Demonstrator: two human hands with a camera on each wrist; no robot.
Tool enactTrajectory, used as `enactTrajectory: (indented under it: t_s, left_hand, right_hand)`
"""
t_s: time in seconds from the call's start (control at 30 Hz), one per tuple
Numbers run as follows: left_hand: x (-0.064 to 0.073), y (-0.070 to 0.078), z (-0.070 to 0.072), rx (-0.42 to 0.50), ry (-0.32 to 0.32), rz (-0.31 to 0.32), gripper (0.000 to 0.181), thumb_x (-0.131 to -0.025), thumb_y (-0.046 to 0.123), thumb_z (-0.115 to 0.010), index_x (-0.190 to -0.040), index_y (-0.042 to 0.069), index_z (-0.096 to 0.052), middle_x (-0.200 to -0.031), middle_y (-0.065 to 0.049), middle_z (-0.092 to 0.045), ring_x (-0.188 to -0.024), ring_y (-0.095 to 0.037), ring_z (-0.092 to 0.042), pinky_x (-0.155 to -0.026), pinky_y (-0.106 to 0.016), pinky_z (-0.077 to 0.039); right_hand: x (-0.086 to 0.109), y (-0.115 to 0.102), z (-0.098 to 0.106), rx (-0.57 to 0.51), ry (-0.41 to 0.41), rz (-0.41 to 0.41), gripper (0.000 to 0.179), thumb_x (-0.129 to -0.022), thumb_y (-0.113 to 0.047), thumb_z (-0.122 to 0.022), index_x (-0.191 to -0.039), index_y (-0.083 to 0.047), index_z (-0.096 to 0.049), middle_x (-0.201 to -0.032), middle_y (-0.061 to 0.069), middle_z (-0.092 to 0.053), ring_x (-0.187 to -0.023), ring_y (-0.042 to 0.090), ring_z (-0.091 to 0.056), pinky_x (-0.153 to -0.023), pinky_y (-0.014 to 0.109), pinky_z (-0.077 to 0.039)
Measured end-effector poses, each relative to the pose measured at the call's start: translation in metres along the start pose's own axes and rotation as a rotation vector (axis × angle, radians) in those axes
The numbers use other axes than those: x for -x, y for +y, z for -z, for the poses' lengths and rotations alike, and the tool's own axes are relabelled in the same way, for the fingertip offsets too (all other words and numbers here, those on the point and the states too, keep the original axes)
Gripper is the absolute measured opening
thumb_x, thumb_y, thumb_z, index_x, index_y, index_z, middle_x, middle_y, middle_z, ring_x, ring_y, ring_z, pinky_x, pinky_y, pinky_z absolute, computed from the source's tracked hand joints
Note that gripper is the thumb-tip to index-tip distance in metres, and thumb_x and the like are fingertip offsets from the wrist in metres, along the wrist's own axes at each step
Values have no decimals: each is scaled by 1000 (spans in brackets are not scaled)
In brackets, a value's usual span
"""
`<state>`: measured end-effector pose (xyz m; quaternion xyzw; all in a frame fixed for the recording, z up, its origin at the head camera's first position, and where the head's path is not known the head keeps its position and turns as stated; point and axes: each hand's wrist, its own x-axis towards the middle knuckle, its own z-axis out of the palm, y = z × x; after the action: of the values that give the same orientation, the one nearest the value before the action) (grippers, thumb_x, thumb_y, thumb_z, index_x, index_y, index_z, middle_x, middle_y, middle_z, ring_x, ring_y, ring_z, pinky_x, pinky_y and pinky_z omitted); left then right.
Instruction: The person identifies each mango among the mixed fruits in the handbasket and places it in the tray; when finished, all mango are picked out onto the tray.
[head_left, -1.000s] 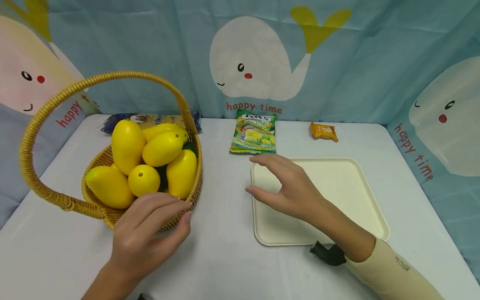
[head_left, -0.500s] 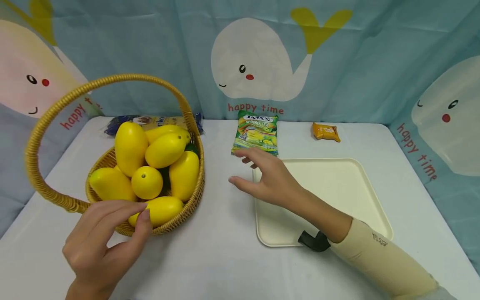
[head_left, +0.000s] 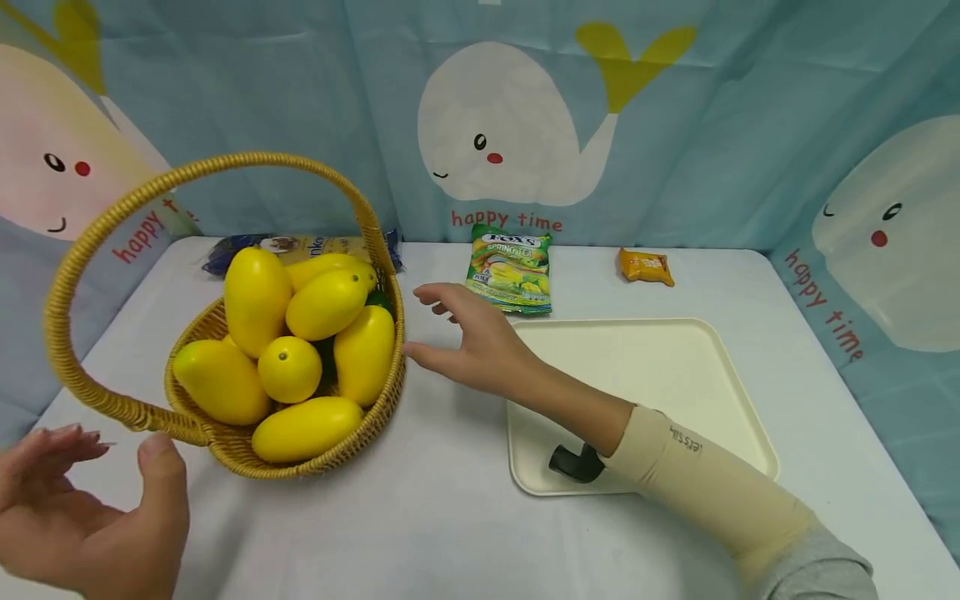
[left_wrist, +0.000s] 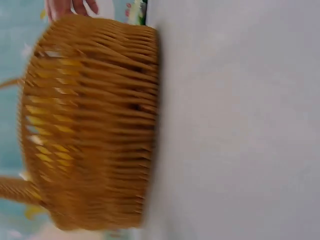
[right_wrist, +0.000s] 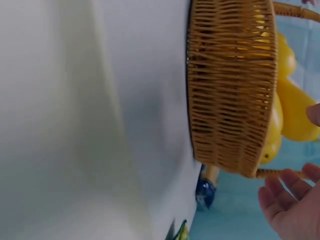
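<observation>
A wicker basket (head_left: 352, 437) with a tall arched handle stands on the left of the table, filled with yellow mangoes (head_left: 309, 429) and a rounder yellow fruit (head_left: 289, 370). My left hand (head_left: 97, 521) is at the basket's front left, fingers apart from the thumb and nothing between them. On the other side, my right hand (head_left: 480, 342) reaches toward the basket's right rim, thumb and fingers spread, holding nothing. The left wrist view shows the basket's woven side (left_wrist: 100, 125) close up; in the right wrist view, the right hand (right_wrist: 295, 205) is near the handle's base.
A cream tray (head_left: 705, 375) lies under the right forearm. Behind it are a green Fox's candy bag (head_left: 512, 271) and a small orange packet (head_left: 646, 267). A blue and tan package (head_left: 315, 245) lies behind the basket. A whale-print curtain (head_left: 675, 150) backs the table.
My right hand has moved left from over the tray to beside the basket. My left hand has moved left, away from the basket's front, uncovering a mango, and its fingers have spread.
</observation>
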<state>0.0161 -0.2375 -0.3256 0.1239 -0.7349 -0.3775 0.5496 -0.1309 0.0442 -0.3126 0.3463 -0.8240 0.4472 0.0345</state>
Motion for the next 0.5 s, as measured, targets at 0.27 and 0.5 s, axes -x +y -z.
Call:
enactTrajectory:
  t_s: [0.27,0.5]
  left_hand:
    - [-2,-36,0,231,-187,48,57,-76,-7,-66,-129,-11,-44,-127,-5,-49,-113,-18,-51,-97,-21,-41]
    - [-1,-43,-2,312,-292,17,45,-80,-11,-67,-123,-18,-57,-110,-4,-64,-98,-14,-63,-91,-16,-50]
  right_hand:
    - [-24,-1,-25,-107,-54,-35,64,-89,-28,-78,-141,-3,-50,-140,9,-56,-125,17,-51,-106,23,-42]
    - [-35,-5,-40,-97,-56,-65,70,-87,-36,-79,-144,-8,-50,-142,2,-53,-127,14,-44,-107,23,-39]
